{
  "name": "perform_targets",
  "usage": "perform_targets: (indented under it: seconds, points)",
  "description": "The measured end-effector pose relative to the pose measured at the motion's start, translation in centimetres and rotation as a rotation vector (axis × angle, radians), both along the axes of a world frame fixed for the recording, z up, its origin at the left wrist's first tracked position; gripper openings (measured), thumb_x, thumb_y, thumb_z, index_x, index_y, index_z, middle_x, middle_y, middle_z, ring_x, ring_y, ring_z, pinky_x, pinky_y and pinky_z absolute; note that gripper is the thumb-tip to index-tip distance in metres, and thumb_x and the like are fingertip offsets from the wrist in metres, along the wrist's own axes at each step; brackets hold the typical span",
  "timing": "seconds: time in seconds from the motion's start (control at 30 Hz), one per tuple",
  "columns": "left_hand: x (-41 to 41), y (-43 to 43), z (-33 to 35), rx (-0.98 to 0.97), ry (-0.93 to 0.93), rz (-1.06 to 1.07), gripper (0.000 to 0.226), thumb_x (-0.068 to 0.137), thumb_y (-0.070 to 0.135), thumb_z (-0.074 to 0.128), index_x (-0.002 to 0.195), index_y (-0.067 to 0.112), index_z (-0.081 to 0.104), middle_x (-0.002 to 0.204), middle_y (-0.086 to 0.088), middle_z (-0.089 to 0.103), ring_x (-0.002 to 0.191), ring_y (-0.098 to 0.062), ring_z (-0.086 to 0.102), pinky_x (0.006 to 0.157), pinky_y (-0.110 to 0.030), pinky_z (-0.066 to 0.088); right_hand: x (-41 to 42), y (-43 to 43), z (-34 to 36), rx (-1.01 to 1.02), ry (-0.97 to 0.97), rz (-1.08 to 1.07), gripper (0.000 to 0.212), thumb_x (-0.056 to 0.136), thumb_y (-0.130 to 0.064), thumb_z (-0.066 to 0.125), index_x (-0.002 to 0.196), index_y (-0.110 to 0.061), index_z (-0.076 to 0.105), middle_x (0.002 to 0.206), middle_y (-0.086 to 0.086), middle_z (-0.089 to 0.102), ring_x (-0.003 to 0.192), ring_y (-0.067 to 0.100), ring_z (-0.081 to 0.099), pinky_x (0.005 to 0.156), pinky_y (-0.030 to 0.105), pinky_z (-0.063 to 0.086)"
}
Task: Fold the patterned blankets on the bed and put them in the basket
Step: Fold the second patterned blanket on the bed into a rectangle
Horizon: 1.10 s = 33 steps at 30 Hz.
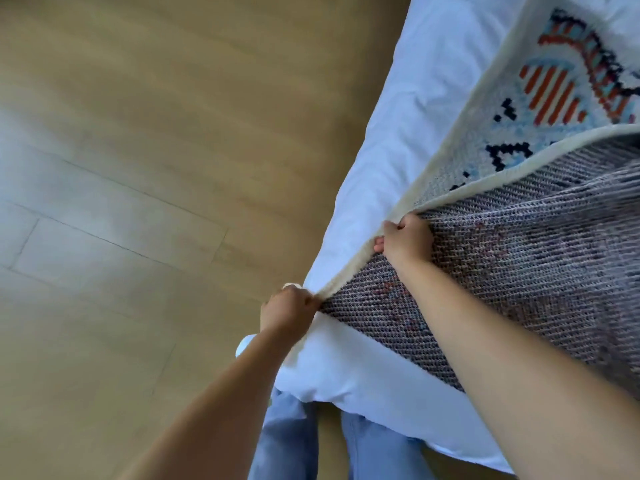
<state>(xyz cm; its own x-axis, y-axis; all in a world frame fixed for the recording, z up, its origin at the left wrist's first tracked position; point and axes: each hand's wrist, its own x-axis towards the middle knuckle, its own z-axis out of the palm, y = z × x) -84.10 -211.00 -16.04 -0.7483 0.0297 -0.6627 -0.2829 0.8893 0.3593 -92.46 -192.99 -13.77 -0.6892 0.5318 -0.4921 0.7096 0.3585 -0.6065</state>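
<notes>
Now both hands hold the patterned blanket on the bed.
At 6 o'clock the left hand pinches its cream edge; the right hand grips the same edge at its 2 o'clock, grey underside up, blurred pattern perhaps orange-blue.

blanket: coarse woven backing, fuzzy knitted face
bed sheet: smooth white cloth
floor: matt wood-look planks
</notes>
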Motion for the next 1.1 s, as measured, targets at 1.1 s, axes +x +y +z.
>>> perform_targets:
  seconds: [1.1]
  points:
    - [-33.3, 25.1, 12.3, 0.081, 0.387, -1.579, 0.032, 0.091, 0.016, 0.040, 0.123, 0.015, 0.048, 0.125, -0.007, 0.052, 0.115, -0.026, 0.048, 0.090, -0.037, 0.040, -10.8, 10.8, 9.3, 0.227, -0.321, -0.464, 0.021, 0.094, -0.029, 0.043, 0.096, -0.009, 0.049, 0.088, 0.007, 0.054, 0.078, 0.027, 0.057, 0.063, 0.032, 0.044]
